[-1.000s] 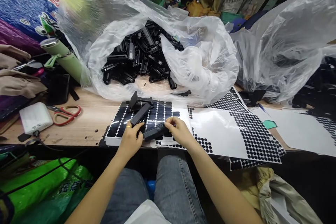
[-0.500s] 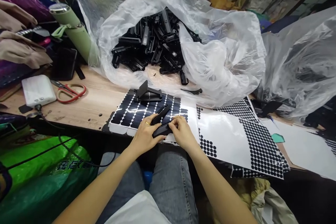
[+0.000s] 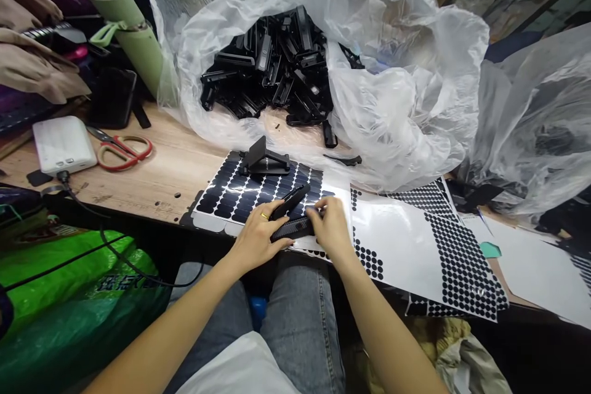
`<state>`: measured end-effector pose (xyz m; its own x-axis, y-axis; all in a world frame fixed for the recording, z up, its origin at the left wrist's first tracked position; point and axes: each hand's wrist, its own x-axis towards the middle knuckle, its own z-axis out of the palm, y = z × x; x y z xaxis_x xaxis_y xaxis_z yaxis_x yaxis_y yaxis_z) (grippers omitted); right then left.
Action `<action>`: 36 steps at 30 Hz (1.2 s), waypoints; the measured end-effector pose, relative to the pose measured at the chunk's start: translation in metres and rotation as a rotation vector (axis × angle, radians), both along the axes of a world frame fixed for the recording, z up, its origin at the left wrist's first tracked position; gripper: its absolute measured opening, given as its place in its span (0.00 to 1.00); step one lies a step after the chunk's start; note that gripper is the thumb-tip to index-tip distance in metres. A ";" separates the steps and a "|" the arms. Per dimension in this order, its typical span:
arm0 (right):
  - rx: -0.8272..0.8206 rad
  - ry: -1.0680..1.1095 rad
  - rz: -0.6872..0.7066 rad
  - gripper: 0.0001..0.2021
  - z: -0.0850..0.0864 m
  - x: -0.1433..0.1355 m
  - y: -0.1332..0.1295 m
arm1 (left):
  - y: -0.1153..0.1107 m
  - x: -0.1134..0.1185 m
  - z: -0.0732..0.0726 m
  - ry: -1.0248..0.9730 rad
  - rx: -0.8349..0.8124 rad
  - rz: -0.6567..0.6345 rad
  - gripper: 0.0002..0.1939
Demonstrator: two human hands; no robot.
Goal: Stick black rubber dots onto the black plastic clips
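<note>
My left hand (image 3: 257,235) and my right hand (image 3: 330,226) both grip a small black plastic folding stand (image 3: 292,217) at the table's near edge, its upper flap raised toward the far side. Under it lies a sheet of black oval stickers (image 3: 240,192). Another black stand (image 3: 264,161) sits opened on the far part of that sheet. To the right lies a sheet of black round dots (image 3: 455,246). Behind, a clear plastic bag (image 3: 392,104) holds a heap of black plastic parts (image 3: 277,68).
Red-handled scissors (image 3: 120,150) and a white power bank (image 3: 61,144) lie on the wooden table (image 3: 161,178) at left, with a green bottle (image 3: 132,34) behind. A second clear bag (image 3: 540,123) fills the right. A green bag (image 3: 69,295) sits below the table edge.
The view has tilted down and shifted, so everything sits higher and to the right. Both hands keep the stand; the right hand's fingers have shifted along its end.
</note>
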<state>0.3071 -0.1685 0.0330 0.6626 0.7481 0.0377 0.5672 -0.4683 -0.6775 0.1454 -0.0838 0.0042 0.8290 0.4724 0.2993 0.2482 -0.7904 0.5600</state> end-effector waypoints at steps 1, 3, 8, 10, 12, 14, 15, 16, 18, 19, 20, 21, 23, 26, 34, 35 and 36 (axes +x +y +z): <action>-0.026 -0.040 -0.095 0.06 -0.002 0.009 0.005 | 0.000 -0.001 0.001 0.004 -0.004 -0.016 0.21; -0.125 -0.091 -0.244 0.10 -0.005 0.028 0.016 | 0.001 -0.003 0.004 0.015 -0.020 -0.047 0.22; -0.249 -0.050 -0.281 0.09 -0.011 0.052 0.027 | 0.006 -0.009 0.010 0.036 -0.060 -0.055 0.22; -0.232 -0.027 -0.262 0.07 -0.013 0.053 0.023 | 0.007 -0.010 0.011 0.053 -0.065 -0.066 0.22; -0.189 -0.010 -0.275 0.07 -0.014 0.052 0.018 | 0.008 -0.011 0.010 0.065 -0.072 -0.074 0.23; -0.145 0.003 -0.315 0.09 -0.015 0.051 0.016 | 0.009 -0.010 0.010 0.065 -0.072 -0.073 0.23; -0.131 0.010 -0.333 0.09 -0.015 0.050 0.015 | 0.009 -0.010 0.009 0.062 -0.067 -0.073 0.23; -0.125 0.020 -0.343 0.08 -0.015 0.050 0.016 | 0.009 -0.010 0.009 0.057 -0.062 -0.075 0.23; -0.130 0.041 -0.327 0.05 -0.011 0.050 0.015 | 0.009 -0.009 0.009 0.045 -0.057 -0.079 0.22; -0.115 0.061 -0.312 0.06 -0.008 0.049 0.014 | 0.009 -0.009 0.009 0.040 -0.057 -0.082 0.21; -0.076 0.104 -0.295 0.07 -0.004 0.047 0.011 | 0.009 -0.009 0.008 0.036 -0.058 -0.085 0.21; -0.019 0.173 -0.275 0.08 0.000 0.044 0.007 | 0.009 -0.010 0.008 0.033 -0.058 -0.087 0.21; 0.083 0.378 -0.210 0.11 0.007 0.037 -0.005 | 0.009 -0.010 0.006 0.026 -0.054 -0.090 0.22; 0.060 0.639 -0.075 0.13 0.013 0.022 -0.022 | 0.010 -0.009 0.004 0.018 -0.046 -0.089 0.22; -0.041 0.763 -0.011 0.13 0.010 0.008 -0.032 | 0.009 -0.010 0.006 0.050 -0.052 -0.093 0.22; -0.034 0.774 -0.022 0.13 0.010 0.008 -0.031 | 0.009 -0.010 0.006 0.051 -0.052 -0.092 0.22; -0.025 0.785 -0.034 0.14 0.010 0.007 -0.031 | 0.009 -0.010 0.006 0.052 -0.052 -0.092 0.22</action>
